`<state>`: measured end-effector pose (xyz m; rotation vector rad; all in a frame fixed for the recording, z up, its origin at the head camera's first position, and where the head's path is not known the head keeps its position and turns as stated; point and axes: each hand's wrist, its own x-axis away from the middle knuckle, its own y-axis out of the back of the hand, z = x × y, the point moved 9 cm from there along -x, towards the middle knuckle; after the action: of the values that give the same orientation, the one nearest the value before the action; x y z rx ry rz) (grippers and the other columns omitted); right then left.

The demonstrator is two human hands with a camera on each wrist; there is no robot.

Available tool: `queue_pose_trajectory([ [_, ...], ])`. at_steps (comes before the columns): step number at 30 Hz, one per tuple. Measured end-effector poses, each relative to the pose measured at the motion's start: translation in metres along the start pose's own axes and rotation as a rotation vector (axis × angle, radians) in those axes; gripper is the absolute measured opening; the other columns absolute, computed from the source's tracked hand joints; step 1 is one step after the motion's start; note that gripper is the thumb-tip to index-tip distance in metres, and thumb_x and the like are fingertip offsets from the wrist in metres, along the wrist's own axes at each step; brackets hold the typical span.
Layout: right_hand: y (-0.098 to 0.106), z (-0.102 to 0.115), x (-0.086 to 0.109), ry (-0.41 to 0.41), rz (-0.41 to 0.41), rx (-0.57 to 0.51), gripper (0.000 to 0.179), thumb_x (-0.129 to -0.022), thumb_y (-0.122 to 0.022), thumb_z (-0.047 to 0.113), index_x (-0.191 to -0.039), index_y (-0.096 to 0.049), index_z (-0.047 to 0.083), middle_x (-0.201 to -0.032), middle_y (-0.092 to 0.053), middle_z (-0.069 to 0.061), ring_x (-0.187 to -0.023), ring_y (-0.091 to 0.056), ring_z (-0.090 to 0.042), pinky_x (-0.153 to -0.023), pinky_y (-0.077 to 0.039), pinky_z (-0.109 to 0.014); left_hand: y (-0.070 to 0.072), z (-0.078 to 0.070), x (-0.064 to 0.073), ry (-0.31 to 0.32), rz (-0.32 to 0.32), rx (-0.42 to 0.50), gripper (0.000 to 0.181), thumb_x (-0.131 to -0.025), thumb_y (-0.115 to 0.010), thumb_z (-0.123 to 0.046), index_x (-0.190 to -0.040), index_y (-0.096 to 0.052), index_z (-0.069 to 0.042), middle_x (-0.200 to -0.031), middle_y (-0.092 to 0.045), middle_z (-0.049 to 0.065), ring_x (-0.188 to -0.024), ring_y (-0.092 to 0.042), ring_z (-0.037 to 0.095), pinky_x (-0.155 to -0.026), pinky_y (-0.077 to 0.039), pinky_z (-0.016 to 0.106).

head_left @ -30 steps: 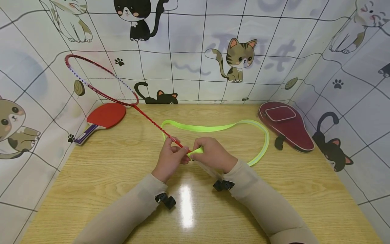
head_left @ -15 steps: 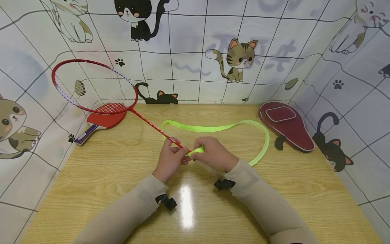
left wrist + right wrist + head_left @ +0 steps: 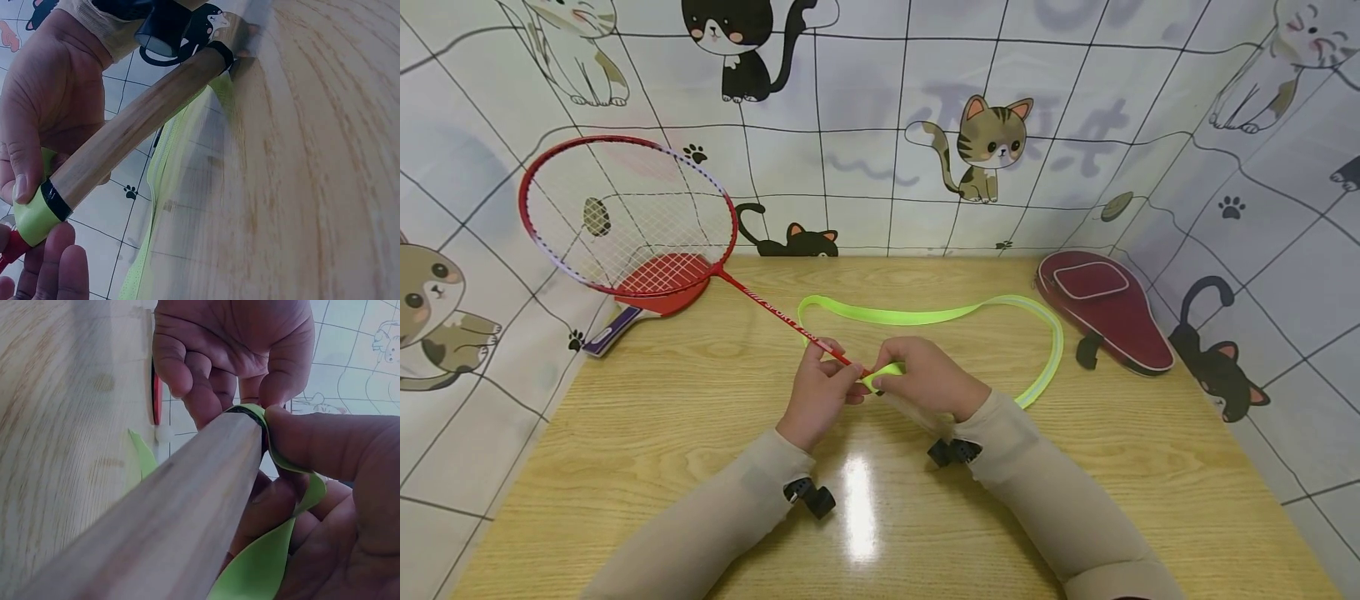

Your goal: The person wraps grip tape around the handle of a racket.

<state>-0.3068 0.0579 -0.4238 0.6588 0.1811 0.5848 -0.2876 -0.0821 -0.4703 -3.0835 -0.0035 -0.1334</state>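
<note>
In the head view a badminton racket (image 3: 767,307) slants from the upper left down to my hands. Thumb and fingers of my left hand (image 3: 816,400) hold its red shaft just above the handle. My right hand (image 3: 928,379) pinches lime-green grip tape (image 3: 891,317) against the top of the handle. The left wrist view shows the bare wooden handle (image 3: 137,125), black bands near both ends and the tape wrapped round its shaft end. In the right wrist view the tape (image 3: 256,565) trails past my right thumb (image 3: 337,440). My right hand and sleeve hide the handle in the head view.
A red table tennis paddle (image 3: 658,293) lies at the back left, behind the racket's strings. At the back right is a dark red paddle case (image 3: 1105,308). The tape's long loop spreads over the wooden table (image 3: 700,467). A cat-print backdrop surrounds the table.
The racket has rolled about its shaft, so its head went from nearly edge-on to showing its strings broadly. Both hands stay in almost the same place.
</note>
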Motion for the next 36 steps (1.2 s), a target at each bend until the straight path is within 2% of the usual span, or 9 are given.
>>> queue_pose_trajectory([
  [9, 0.0011, 0.0009, -0.0002, 0.023, 0.022, 0.005, 0.009, -0.096, -0.074, 0.011, -0.091, -0.070, 0.017, -0.103, -0.074, 0.004, -0.096, -0.062, -0.016, -0.088, -0.050, -0.038, -0.0005, -0.0026, 0.0003, -0.006, 0.002, 0.013, 0.026, -0.100, -0.062, 0.000, -0.114, -0.043, -0.012, -0.094, -0.073, 0.017, -0.074, -0.077, 0.021, -0.067, -0.064, 0.034],
  [13, 0.0023, 0.0013, -0.0001, 0.040, 0.041, -0.016, 0.004, -0.097, -0.072, 0.011, -0.094, -0.072, 0.012, -0.103, -0.074, 0.003, -0.093, -0.062, -0.017, -0.087, -0.050, -0.038, -0.0013, -0.0039, -0.0001, -0.008, 0.006, 0.040, 0.026, -0.099, -0.060, 0.001, -0.112, -0.042, -0.013, -0.094, -0.073, 0.016, -0.072, -0.076, 0.019, -0.067, -0.063, 0.033],
  [16, 0.0023, 0.0001, -0.0007, 0.040, 0.055, -0.050, 0.001, -0.096, -0.073, 0.009, -0.096, -0.072, 0.009, -0.102, -0.074, 0.002, -0.095, -0.063, -0.017, -0.088, -0.050, -0.038, -0.0015, -0.0042, -0.0003, -0.004, 0.008, 0.064, 0.027, -0.098, -0.059, 0.003, -0.111, -0.042, -0.012, -0.094, -0.073, 0.016, -0.070, -0.074, 0.018, -0.066, -0.063, 0.032],
  [20, 0.0024, -0.0008, -0.0020, 0.038, 0.055, -0.061, 0.003, -0.095, -0.075, 0.007, -0.094, -0.073, 0.010, -0.097, -0.075, 0.002, -0.094, -0.064, -0.016, -0.088, -0.050, -0.038, -0.0011, -0.0031, -0.0007, -0.001, 0.004, 0.081, 0.028, -0.096, -0.057, 0.005, -0.111, -0.041, -0.012, -0.095, -0.074, 0.017, -0.070, -0.073, 0.018, -0.068, -0.063, 0.032],
  [23, 0.0027, 0.0004, -0.0021, 0.042, 0.045, -0.041, 0.006, -0.094, -0.076, 0.008, -0.092, -0.074, 0.013, -0.094, -0.075, 0.004, -0.091, -0.064, -0.016, -0.085, -0.050, -0.037, -0.0008, -0.0026, 0.0000, 0.003, 0.003, 0.086, 0.028, -0.096, -0.056, 0.006, -0.112, -0.041, -0.012, -0.096, -0.074, 0.017, -0.073, -0.073, 0.019, -0.069, -0.063, 0.033],
  [29, 0.0024, 0.0015, -0.0007, 0.047, 0.027, -0.020, 0.003, -0.093, -0.078, 0.010, -0.094, -0.075, 0.011, -0.095, -0.074, 0.005, -0.093, -0.064, -0.015, -0.089, -0.050, -0.039, -0.0014, -0.0038, 0.0019, 0.003, 0.002, 0.072, 0.029, -0.097, -0.056, 0.006, -0.115, -0.041, -0.011, -0.100, -0.074, 0.019, -0.077, -0.074, 0.021, -0.073, -0.064, 0.036],
  [36, 0.0024, 0.0032, -0.0002, 0.070, -0.014, 0.017, 0.007, -0.093, -0.078, 0.011, -0.091, -0.075, 0.017, -0.095, -0.074, 0.006, -0.094, -0.065, -0.014, -0.090, -0.052, -0.039, -0.0016, -0.0045, 0.0022, -0.015, 0.003, 0.048, 0.029, -0.098, -0.056, 0.003, -0.119, -0.040, -0.010, -0.103, -0.073, 0.020, -0.083, -0.075, 0.021, -0.079, -0.065, 0.045],
])
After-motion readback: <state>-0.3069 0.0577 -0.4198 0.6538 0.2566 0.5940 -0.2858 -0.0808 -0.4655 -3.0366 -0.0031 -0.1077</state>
